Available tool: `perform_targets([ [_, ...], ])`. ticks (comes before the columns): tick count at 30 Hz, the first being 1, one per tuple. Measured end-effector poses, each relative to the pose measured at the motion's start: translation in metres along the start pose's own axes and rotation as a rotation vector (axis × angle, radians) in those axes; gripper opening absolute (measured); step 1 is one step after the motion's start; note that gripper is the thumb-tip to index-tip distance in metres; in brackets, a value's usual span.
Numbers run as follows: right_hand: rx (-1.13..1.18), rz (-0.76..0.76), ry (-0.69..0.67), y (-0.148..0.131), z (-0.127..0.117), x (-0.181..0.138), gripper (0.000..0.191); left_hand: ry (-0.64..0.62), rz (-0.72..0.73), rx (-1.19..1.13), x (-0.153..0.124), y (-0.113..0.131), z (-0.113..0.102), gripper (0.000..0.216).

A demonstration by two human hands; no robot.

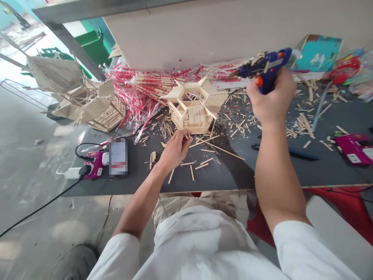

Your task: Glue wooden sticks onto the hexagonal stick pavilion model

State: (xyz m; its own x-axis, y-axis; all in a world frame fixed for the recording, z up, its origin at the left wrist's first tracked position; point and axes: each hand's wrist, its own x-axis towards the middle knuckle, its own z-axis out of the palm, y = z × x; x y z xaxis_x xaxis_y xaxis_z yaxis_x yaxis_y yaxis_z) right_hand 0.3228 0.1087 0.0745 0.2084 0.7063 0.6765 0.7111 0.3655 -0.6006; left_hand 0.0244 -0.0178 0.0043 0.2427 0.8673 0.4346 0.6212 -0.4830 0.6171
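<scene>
My right hand (274, 95) is raised above the table, its fingers wrapped round the grip of a blue hot glue gun (266, 68). The gun's nozzle points left, and an orange trigger shows near my thumb. In front of the wooden stick model (196, 111), my left hand (176, 149) is closed in a pinch on what looks like a short wooden stick (189, 136), mostly hidden by the fingers. The model has a many-sided base and slatted panels flaring outward at its top. Several loose wooden sticks (201, 165) lie on the table around my left hand.
A larger stick model (84, 97) stands at the left. Behind lie red-and-clear plastic wrappers (131, 89) with bundled sticks. A phone (118, 157) and magenta power strip (94, 165) sit front left; another magenta strip (354, 147) and a dark blue cutter-like tool (303, 154) are right.
</scene>
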Motion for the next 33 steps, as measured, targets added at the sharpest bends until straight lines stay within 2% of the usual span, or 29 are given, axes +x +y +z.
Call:
perform_targets([
  [6, 0.094, -0.164, -0.254, -0.055, 0.016, 0.018, 0.029, -0.019, -0.024, 0.000, -0.001, 0.001, -0.003, 0.026],
  [9, 0.005, -0.187, -0.397, -0.078, 0.021, 0.019, 0.031, -0.015, -0.035, -0.017, -0.002, 0.000, -0.003, 0.018],
  [11, -0.093, -0.166, -0.482, -0.086, 0.020, 0.019, 0.029, -0.013, -0.064, -0.059, -0.001, 0.000, -0.003, 0.020],
  [16, -0.184, -0.217, -0.559, -0.085, 0.011, 0.021, 0.027, -0.040, -0.131, -0.205, -0.001, 0.003, -0.002, 0.024],
  [19, -0.194, -0.129, -0.630, -0.084, 0.007, 0.018, 0.035, -0.038, -0.118, -0.258, -0.001, 0.004, 0.000, 0.035],
  [23, -0.166, -0.059, -0.726, -0.086, 0.007, 0.015, 0.042, -0.028, -0.122, -0.227, -0.001, 0.000, 0.003, 0.048],
  [33, -0.087, -0.110, -0.788, -0.085, 0.018, 0.014, 0.040, -0.049, -0.116, -0.176, -0.002, -0.003, 0.002, 0.053],
])
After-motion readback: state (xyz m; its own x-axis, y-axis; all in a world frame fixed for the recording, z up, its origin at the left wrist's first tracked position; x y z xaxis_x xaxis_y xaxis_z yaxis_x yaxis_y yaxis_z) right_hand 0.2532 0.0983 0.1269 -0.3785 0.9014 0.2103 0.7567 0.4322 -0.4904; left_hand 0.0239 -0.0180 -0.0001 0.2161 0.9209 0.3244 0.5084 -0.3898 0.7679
